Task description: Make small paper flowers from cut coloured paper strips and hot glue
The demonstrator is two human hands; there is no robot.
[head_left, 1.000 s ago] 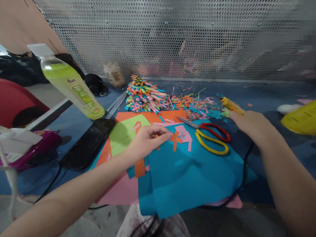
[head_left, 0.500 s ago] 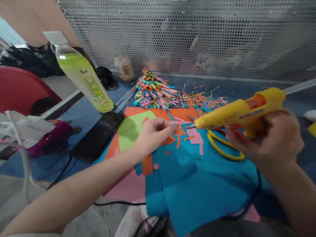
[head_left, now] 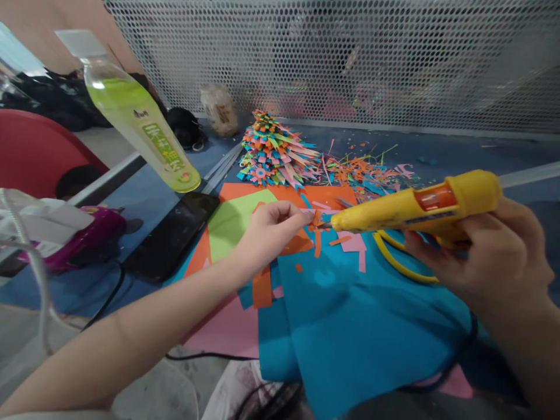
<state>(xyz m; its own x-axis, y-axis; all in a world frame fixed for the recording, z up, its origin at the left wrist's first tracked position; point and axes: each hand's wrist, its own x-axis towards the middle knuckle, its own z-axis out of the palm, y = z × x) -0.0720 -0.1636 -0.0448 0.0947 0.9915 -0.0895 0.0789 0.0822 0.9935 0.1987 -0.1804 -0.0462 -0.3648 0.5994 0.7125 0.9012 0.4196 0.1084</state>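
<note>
My right hand (head_left: 494,251) is wrapped round the handle of a yellow hot glue gun (head_left: 394,210), a clear glue stick (head_left: 529,175) poking out of its back. The gun's metal nozzle points left and meets a small orange paper piece (head_left: 317,224) made of crossing strips. Thumb and fingertips of my left hand (head_left: 277,224) pinch that piece above the blue paper sheet (head_left: 371,321). Beside it lie a pink paper scrap (head_left: 352,242) and loose orange bits. Yellow-handled scissors (head_left: 405,265) rest partly hidden behind my right hand.
A cone of multicoloured folded paper (head_left: 280,151) stands behind, with a heap of paper shreds (head_left: 367,172) at its right. To the left are a tilted-looking drink bottle (head_left: 144,128), a black phone (head_left: 175,233) and a purple power strip (head_left: 83,239). A perforated metal panel (head_left: 328,58) closes the back.
The glue gun has moved left and slightly down, its nozzle now at the orange paper piece. My left hand keeps its pinch nearly in place. The view has shifted a little.
</note>
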